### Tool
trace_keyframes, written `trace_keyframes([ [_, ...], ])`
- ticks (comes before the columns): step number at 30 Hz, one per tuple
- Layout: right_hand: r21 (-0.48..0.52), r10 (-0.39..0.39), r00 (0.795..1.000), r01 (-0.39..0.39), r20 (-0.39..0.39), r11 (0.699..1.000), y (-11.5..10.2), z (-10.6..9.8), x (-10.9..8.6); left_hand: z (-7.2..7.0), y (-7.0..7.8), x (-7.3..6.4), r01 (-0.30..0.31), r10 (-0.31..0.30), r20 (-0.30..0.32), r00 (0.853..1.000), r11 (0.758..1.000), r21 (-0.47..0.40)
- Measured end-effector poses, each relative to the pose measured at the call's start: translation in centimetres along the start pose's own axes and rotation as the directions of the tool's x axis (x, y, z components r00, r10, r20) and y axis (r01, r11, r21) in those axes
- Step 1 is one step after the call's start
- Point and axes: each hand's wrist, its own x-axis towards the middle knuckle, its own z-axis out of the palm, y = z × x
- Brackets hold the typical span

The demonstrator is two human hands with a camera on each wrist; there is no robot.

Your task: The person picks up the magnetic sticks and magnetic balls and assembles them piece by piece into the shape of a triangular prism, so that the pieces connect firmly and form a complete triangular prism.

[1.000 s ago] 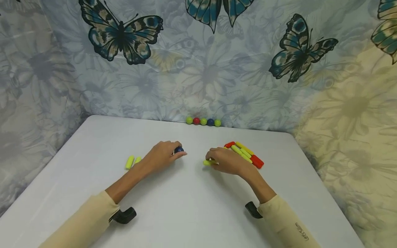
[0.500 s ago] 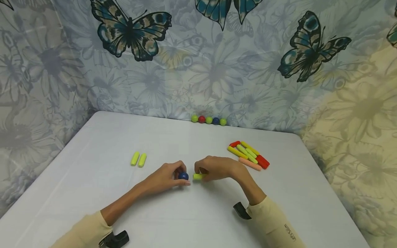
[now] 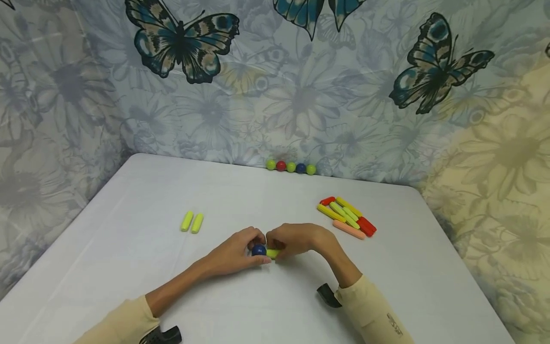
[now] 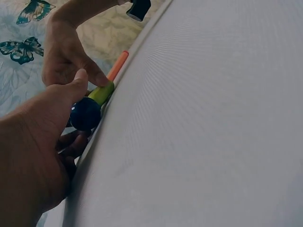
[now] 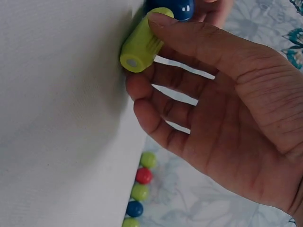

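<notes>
In the head view, my left hand (image 3: 240, 251) holds a dark blue ball (image 3: 259, 250) between its fingers and thumb, just above the white table or on it; I cannot tell which. My right hand (image 3: 296, 239) pinches a short yellow-green magnetic rod (image 3: 272, 253) between thumb and fingers. The rod's far end meets the ball, and the hands are almost touching. A grey disc shows in the near end of the rod (image 5: 137, 49) in the right wrist view. From the left wrist, the ball (image 4: 85, 114) and rod (image 4: 101, 93) appear in line.
Two yellow-green rods (image 3: 192, 222) lie to the left on the white table (image 3: 240, 306). Red, yellow, green and orange rods (image 3: 345, 215) lie grouped at the right. A row of several coloured balls (image 3: 290, 167) lines the back edge, against a butterfly-patterned cloth (image 3: 301, 105).
Both hands have come nearer to me and towards each other, bringing the blue ball and the rod from apart to touching. The right hand has left the rod group.
</notes>
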Motion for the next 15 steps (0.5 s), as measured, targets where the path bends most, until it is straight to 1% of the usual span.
trace_keyframes([
  [5,0.008,0.023,1.000,-0.023,0.003,1.000,0.1,0.1,-0.4,0.5,-0.2,-0.3,-0.043,0.047,-0.045,0.998,0.995,0.090],
  [9,0.029,0.093,0.996,-0.092,-0.014,0.995,0.8,-0.5,-1.7,0.8,-0.3,-0.3,-0.068,0.078,-0.074,0.994,0.989,0.132],
  [11,0.044,0.127,0.991,-0.125,-0.046,0.991,1.4,-1.1,-2.7,0.8,-0.3,-0.3,-0.077,0.089,-0.077,0.993,0.986,0.145],
  [15,0.088,0.173,0.973,-0.161,-0.154,0.983,2.9,-2.7,-5.5,0.9,-0.4,-0.1,-0.097,0.111,-0.080,0.991,0.982,0.162],
])
